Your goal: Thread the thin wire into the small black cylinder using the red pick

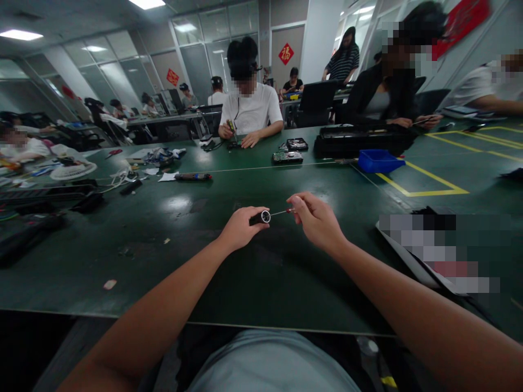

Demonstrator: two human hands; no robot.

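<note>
My left hand (239,227) is closed round a short black cylinder (255,219) with a bright silver ring at its open end, much like a small flashlight. That end faces right and toward me. From the other side, my right hand (317,220) pinches a thin screwdriver (280,212) by its red handle. Its slim metal shaft points left, and the tip meets the ring's edge. Whether the tip is inside the cylinder I cannot tell. Both hands are held above the green table (261,294), near its front edge.
A dark pen-like tool (193,177) lies ahead on the left. Hard drives (287,157), a blue bin (379,161) and a long black case (363,140) stand farther back. Papers (425,256) lie to the right. A co-worker (251,103) sits opposite, and cables (125,177) clutter the left.
</note>
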